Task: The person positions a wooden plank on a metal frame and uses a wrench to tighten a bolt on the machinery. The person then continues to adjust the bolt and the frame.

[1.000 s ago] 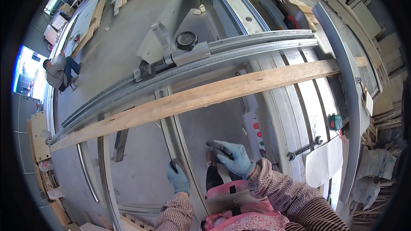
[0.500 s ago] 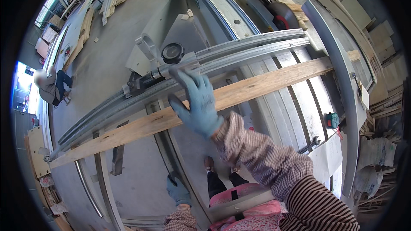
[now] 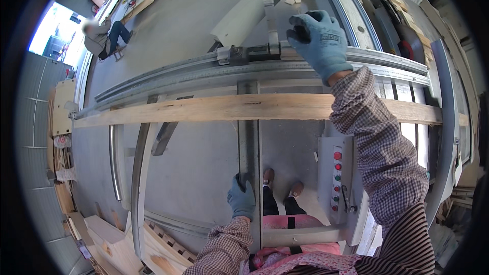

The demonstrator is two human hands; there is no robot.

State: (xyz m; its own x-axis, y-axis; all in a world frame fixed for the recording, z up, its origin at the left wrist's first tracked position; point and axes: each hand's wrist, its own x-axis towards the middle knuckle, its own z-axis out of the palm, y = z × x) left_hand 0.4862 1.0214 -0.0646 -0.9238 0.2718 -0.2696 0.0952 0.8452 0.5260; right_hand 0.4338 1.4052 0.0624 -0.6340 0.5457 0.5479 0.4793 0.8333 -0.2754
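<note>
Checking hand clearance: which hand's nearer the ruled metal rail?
Right. Right hand is at the rail, contact unclear; left hand is well short of it, at a metal crossbar.

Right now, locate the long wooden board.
In the head view, the wooden board spans the middle left to right, on the near side of the ruled metal rail, partly hidden by the right sleeve.
</note>
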